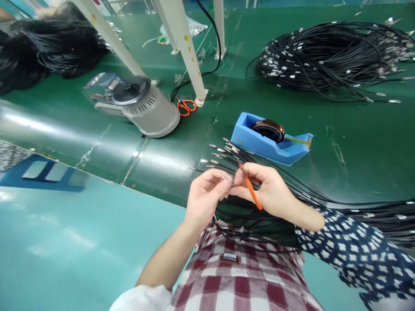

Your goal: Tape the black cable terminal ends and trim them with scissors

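My left hand (209,192) is closed in a pinch on the tip of a black cable, and a thin pale end (222,176) shows between thumb and forefinger. Close against it is my right hand (267,188), its thumb and fingertips meeting near the same cable end. Orange-handled nippers (251,190) sit in the right hand, with the dark jaws pointing up and away; their exact shape is small and partly hidden. Beyond both hands, several black cables with pale labelled ends (227,150) fan out on the green table (181,160). More cables pass under my wrists.
A blue tape dispenser (269,144) with amber tape stands just past my right hand. At left are a grey cone-shaped machine (152,108) and red-handled scissors (187,108) by a white post (186,52). Coiled cables (324,60) lie far right, another black bundle (65,39) far left.
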A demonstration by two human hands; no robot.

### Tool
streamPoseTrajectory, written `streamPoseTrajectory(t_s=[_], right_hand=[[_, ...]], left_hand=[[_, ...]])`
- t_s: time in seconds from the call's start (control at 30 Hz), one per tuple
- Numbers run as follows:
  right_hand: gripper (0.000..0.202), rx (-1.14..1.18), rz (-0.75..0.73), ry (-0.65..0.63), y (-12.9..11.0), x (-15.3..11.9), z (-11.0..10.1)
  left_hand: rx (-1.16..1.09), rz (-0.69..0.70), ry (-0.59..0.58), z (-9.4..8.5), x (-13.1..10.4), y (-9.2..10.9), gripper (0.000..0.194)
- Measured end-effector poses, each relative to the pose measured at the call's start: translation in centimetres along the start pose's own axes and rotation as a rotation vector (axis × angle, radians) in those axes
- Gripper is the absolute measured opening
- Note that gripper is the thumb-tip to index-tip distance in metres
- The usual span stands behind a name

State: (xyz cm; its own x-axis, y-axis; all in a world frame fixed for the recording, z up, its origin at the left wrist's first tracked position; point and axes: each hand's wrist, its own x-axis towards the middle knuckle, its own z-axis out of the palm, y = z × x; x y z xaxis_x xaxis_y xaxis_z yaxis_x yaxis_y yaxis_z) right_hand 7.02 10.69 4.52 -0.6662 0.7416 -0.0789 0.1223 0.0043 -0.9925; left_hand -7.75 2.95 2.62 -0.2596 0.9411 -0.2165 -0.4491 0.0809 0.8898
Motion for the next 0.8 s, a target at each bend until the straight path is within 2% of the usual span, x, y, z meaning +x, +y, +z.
streamPoseTrajectory(t_s=[0.2,0.37,0.53,0.63,0.7,0.8], right_hand=[[0.033,0.240,0.164,-0.098,0.0,0.1,-0.5],[0.029,0.321,0.244,-0.194,-0.1,0.2,-1.1],[0.031,0.295,0.269,-0.257,0.2,0.2,-1.3],[0.033,0.045,0.149,-0.212,0.3,0.1,-1.9],[0.032,-0.304,-0.023,-0.117,0.3,0.0,-2.7],[0.031,-0.815,-0.316,-0.023,0.2,-0.1,-3.9]], left_hand=[[0.068,0.042,-0.066,-0.9,0.1,-0.3,0.009],[0.074,0.032,-0.110,-1.3,0.4,-0.5,0.010],[0.015,0.013,-0.158,-0.7,0.3,-0.2,0.014],[-0.019,0.025,-0.103,-0.1,0.1,0.0,0.014],[-0.061,0.005,-0.060,0.3,0.0,0.1,0.017],[-0.128,-0.097,-0.068,0.6,0.0,0.2,0.023]])
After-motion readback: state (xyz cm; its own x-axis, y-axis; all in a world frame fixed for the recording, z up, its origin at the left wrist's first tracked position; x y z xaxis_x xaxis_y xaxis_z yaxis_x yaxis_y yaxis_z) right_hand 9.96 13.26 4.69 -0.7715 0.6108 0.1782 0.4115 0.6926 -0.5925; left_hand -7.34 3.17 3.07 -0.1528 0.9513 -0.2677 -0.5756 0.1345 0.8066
